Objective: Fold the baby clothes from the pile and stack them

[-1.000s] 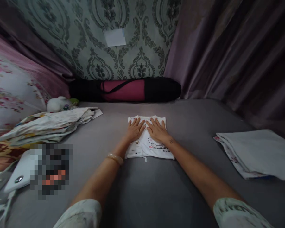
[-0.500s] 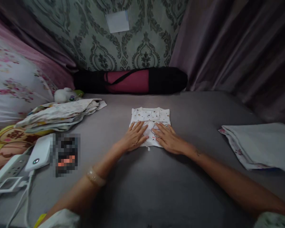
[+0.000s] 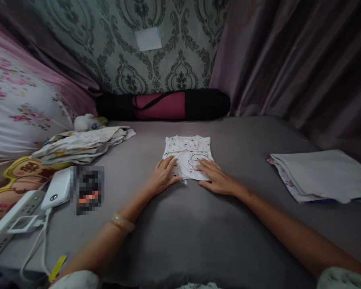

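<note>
A small white garment (image 3: pixel 186 154), folded into a rough rectangle, lies on the grey sheet (image 3: pixel 180 224) in the middle of the view. Its upper band has small dots, and a bear-like drawing shows on the lower part. My left hand (image 3: pixel 164 174) rests at its lower left edge, fingers spread and nothing held. On the lower right of the garment lies my right hand (image 3: pixel 218 178), its fingers apart and partly over the drawing. A short white string hangs from the near edge between my hands.
Folded cloths lie at left (image 3: pixel 81 146) and right (image 3: pixel 319 172). Near left are a power strip (image 3: pixel 15 220), a white power bank (image 3: pixel 57 188), cables and a blurred-out item (image 3: pixel 88 190). A black and maroon roll (image 3: pixel 162 106) lies along the wall.
Both hands have drawn back a little toward the garment's near edge and sides, so more of the drawing shows. The camera view has shifted slightly.
</note>
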Demonstrator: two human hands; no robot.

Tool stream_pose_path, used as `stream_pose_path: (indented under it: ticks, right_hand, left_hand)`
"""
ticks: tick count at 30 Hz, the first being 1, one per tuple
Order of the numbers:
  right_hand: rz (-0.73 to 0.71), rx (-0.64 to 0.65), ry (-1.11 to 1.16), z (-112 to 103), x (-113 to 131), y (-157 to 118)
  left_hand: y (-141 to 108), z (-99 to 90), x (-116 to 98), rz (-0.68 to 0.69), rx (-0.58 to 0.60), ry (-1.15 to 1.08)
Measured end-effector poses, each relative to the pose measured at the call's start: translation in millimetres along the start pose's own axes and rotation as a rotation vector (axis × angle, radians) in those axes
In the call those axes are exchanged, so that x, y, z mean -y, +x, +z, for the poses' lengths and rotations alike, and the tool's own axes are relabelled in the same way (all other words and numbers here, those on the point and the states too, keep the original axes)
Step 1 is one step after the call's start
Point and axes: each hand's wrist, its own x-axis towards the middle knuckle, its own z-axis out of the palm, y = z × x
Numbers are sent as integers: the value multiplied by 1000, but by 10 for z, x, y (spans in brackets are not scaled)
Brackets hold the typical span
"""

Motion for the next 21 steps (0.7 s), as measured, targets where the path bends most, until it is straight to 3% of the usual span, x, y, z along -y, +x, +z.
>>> stream_pose_path:
  ticks: [3, 6, 13, 18, 21]
  right_hand:
    - [4, -86, -31, -48, -39, -206]
    - [-42, -88, -64, -73, -77, -328]
    - [-93, -24, -221, -101, 31, -336]
    - [-132, -61, -102, -91, -35, -344]
    - [-172, -150, 27, -56, -144, -304]
  left_hand:
    - [-194, -110, 68, 32, -29, -39]
    - [-305, -226, 111, 118, 34, -97]
    - [-240, -354, 28, 221, 205, 85]
    - [-205, -354, 14, 213, 189, 52]
    - [-211, -326, 51, 192, 106, -46]
